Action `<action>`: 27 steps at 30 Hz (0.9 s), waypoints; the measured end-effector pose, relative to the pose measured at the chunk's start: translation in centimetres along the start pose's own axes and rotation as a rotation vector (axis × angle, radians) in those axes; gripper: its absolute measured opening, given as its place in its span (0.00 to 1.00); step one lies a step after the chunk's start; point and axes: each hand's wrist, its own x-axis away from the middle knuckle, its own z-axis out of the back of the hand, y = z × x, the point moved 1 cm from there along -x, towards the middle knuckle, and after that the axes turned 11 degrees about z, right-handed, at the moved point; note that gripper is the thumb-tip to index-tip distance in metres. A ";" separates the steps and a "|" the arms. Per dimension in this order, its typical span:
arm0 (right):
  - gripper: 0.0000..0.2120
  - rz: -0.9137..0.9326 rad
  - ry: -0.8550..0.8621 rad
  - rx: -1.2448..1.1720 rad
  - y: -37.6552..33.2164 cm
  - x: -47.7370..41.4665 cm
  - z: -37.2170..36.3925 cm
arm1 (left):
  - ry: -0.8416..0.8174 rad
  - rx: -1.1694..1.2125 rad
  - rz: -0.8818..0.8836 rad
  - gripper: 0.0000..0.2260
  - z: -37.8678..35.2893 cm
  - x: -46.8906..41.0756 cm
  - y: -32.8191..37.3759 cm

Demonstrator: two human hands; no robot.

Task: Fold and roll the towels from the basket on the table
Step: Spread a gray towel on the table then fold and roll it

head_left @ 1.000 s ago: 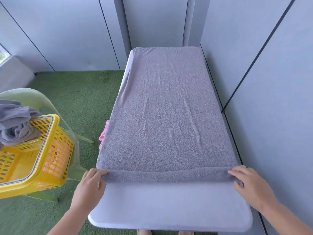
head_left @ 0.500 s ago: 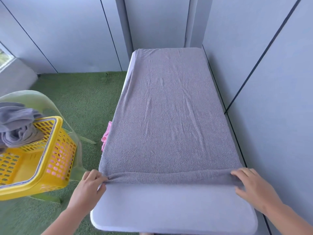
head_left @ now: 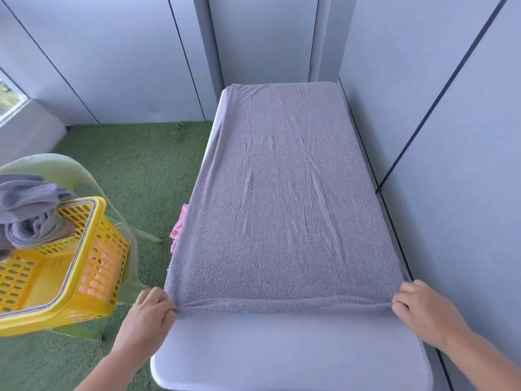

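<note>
I count one grey terry towel (head_left: 282,207) ahead of my two hands, left hand (head_left: 146,320) and right hand (head_left: 423,314), and one white plastic surface (head_left: 282,356) beneath them. Left of my left hand: one yellow lattice plastic basket (head_left: 93,277), one pale green plastic chair (head_left: 70,170), one pink cloth (head_left: 177,232). The heaped grey towels (head_left: 31,213) I cannot count.

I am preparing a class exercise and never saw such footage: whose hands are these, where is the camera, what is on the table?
No machine here: a person works with bare hands, filmed by a camera worn on the head, looking forward and down. A gray towel lies spread along the white table. The left hand and the right hand each pinch a near corner of it. On the left, a yellow basket of more gray towels sits on a green chair.
</note>
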 end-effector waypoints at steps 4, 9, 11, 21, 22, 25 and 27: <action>0.14 -0.096 0.002 -0.061 -0.3 -1.7 1.1 | -0.010 -0.047 0.057 0.13 0.2 -1.9 0.6; 0.06 -0.189 0.084 -0.171 -0.6 -3.1 1.3 | -0.057 0.087 0.252 0.08 0.5 -4.2 2.0; 0.10 -0.173 0.110 -0.159 -0.5 -2.6 0.6 | -0.034 0.110 0.225 0.09 0.6 -4.0 2.1; 0.11 0.028 0.116 0.020 0.3 -2.0 -1.0 | -0.050 -0.117 -0.013 0.17 -0.2 -4.5 0.2; 0.11 0.030 0.070 0.021 0.1 -2.0 -0.6 | -0.050 -0.136 -0.029 0.17 -0.1 -4.4 0.2; 0.11 -0.001 -0.041 0.015 -0.3 -1.4 0.2 | -0.032 -0.157 -0.056 0.16 0.3 -3.4 0.0; 0.15 -0.037 -0.052 -0.036 -0.3 -1.0 0.3 | -0.022 -0.165 -0.041 0.16 0.4 -2.8 0.0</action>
